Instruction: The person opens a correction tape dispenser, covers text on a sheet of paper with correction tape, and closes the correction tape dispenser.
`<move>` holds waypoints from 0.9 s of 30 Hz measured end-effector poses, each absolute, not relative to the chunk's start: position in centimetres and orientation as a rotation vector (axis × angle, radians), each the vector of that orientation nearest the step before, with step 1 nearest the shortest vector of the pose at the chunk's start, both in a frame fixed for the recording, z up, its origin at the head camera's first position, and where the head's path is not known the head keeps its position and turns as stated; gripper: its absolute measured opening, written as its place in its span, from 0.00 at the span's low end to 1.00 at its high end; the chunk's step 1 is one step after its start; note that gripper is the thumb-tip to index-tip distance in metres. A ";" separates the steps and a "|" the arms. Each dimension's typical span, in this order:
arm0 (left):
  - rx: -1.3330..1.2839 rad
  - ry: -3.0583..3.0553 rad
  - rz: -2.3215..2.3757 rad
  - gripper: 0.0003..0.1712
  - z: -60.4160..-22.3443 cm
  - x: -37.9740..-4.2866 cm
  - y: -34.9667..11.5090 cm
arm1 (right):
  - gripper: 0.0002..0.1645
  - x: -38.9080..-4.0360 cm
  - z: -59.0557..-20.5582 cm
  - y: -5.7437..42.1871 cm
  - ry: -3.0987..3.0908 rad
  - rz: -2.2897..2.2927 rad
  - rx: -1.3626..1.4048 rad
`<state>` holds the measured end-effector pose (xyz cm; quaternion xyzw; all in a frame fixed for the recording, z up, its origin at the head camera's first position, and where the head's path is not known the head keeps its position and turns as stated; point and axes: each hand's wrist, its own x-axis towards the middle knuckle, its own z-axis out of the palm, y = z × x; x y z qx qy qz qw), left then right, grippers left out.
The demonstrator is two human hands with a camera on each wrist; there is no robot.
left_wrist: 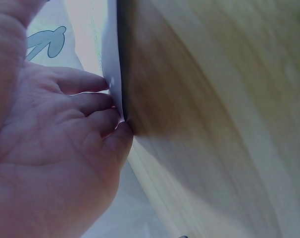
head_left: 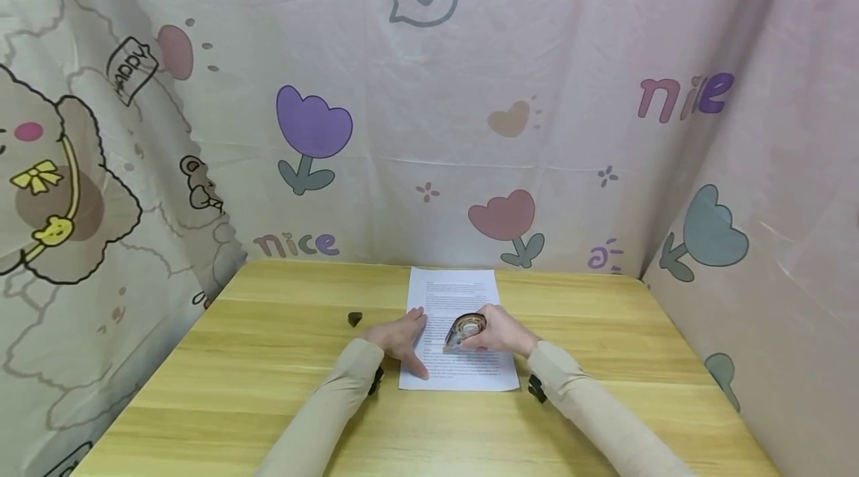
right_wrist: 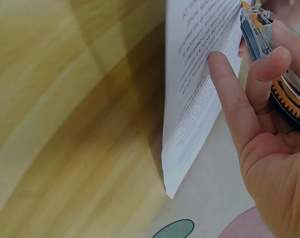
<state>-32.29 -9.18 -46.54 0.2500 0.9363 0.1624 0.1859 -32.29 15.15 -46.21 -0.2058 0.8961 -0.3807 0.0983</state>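
A printed sheet of paper [head_left: 463, 298] lies on the wooden table, its lines of text running across it. My left hand [head_left: 400, 337] rests along the paper's left edge, thumb and fingers spread; in the left wrist view the fingertips [left_wrist: 110, 106] touch that edge. My right hand [head_left: 499, 332] grips a correction tape [head_left: 467, 328] with a clear case, its tip down at the middle of the text. In the right wrist view the correction tape [right_wrist: 291, 96] shows an orange toothed wheel inside, and one finger stretches down to the paper [right_wrist: 189, 109].
A small dark piece [head_left: 355, 319] lies on the table [head_left: 268, 358] left of the paper. Patterned curtains [head_left: 416, 89] hang behind the table and at both sides. Dark wrist devices [head_left: 537, 388] sit at the sleeve cuffs.
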 end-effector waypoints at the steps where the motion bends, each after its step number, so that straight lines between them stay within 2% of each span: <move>1: 0.703 2.634 0.465 0.73 -46.4 -32.3 -9.2 | 0.14 -32.3 -46.2 15.2 2.656 -1.123 -0.605; 27: 0.715 2.644 0.465 0.71 -46.7 -32.2 -9.2 | 0.16 -32.0 -46.1 15.5 2.682 -1.116 -0.583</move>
